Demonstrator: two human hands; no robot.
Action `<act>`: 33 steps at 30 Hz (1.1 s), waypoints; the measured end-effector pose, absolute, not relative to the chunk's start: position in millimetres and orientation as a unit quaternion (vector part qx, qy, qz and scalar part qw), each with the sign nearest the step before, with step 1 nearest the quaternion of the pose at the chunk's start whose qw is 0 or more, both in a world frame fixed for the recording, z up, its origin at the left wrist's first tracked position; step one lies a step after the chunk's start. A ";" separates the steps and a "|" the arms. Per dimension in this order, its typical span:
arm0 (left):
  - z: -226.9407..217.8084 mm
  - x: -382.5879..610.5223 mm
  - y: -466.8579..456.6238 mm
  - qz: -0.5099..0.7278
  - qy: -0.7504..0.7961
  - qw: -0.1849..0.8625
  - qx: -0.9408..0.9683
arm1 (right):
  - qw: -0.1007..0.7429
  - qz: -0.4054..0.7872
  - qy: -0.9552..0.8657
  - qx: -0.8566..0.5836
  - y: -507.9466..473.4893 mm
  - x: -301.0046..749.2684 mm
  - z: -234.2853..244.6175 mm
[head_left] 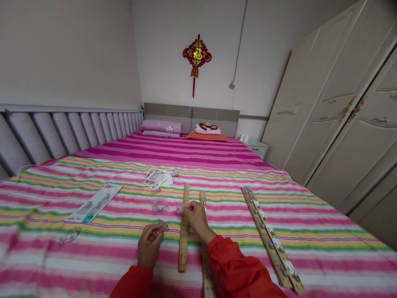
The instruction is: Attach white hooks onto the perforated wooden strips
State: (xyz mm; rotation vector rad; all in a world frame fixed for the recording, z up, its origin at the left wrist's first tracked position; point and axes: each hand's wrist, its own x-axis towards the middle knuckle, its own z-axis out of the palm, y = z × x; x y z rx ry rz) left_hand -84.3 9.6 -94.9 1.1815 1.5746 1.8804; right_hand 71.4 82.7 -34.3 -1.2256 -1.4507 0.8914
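Now left hand pinching clear plastic piece, fingertips nearly meeting; right hand, fingertips likewise, holding small clear packet beside wooden strip.

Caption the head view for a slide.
Over a striped cloth, the left hand pinches a small clear piece; the right hand is at a perforated wooden strip.

Looks like matt, smooth wood on the drilled strip, and like wood with shiny, metallic-looking fittings on the paired strips. Appears clear, glossy plastic in the small packets; smooth paper or card in the printed sheet; matt, softly creased cloth in the striped bedspread and red sleeves.
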 end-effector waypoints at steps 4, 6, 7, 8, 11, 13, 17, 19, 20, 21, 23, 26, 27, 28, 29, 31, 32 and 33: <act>-91.0 -85.0 11.3 0.661 0.566 0.249 0.426 | 0.494 0.423 -0.604 -0.460 89.7 84.7 -24.3; -86.6 -86.1 13.6 0.646 0.570 0.265 0.433 | 0.488 0.443 -0.607 -0.445 89.0 93.8 -21.0; -84.5 -86.9 15.4 0.639 0.575 0.271 0.433 | 0.485 0.452 -0.607 -0.438 87.8 99.0 -20.1; -82.6 -87.8 17.6 0.634 0.581 0.278 0.429 | 0.483 0.459 -0.607 -0.434 86.4 104.5 -19.7; -77.5 -90.2 25.9 0.628 0.591 0.300 0.408 | 0.486 0.478 -0.601 -0.418 81.7 121.4 -20.6; -72.1 -90.1 31.1 0.634 0.585 0.301 0.407 | 0.483 0.492 -0.598 -0.408 79.0 131.4 -21.6; -50.4 -78.4 34.0 0.611 0.564 0.284 0.478 | 0.448 0.520 -0.608 -0.400 73.3 145.0 -18.8; -36.9 -66.5 31.6 0.556 0.541 0.292 0.560 | 0.413 0.536 -0.621 -0.395 70.0 148.4 -15.3; -31.1 -59.8 30.0 0.530 0.524 0.296 0.597 | 0.396 0.542 -0.629 -0.392 68.5 149.5 -13.6; -26.5 -53.3 28.4 0.510 0.509 0.301 0.625 | 0.386 0.545 -0.635 -0.388 67.1 150.3 -12.3; -21.7 -41.4 25.7 0.486 0.492 0.316 0.649 | 0.383 0.543 -0.643 -0.381 65.3 151.5 -11.2; -23.8 -28.6 24.4 0.468 0.500 0.367 0.630 | 0.392 0.551 -0.633 -0.376 65.4 154.1 -13.5; -25.3 -25.4 24.8 0.462 0.505 0.385 0.619 | 0.393 0.562 -0.622 -0.377 66.3 155.4 -15.0; -26.6 -22.4 25.6 0.456 0.508 0.401 0.610 | 0.396 0.574 -0.608 -0.380 67.5 156.9 -16.6; -27.2 -19.6 27.0 0.452 0.508 0.414 0.605 | 0.400 0.585 -0.593 -0.382 69.2 158.5 -18.3; -25.9 -13.8 31.7 0.449 0.502 0.429 0.602 | 0.424 0.601 -0.559 -0.384 73.6 161.4 -21.8; -24.1 -10.7 35.3 0.451 0.499 0.432 0.600 | 0.441 0.605 -0.540 -0.385 76.5 162.6 -23.8; -21.9 -7.6 39.9 0.455 0.499 0.434 0.596 | 0.458 0.608 -0.520 -0.386 79.7 163.4 -25.9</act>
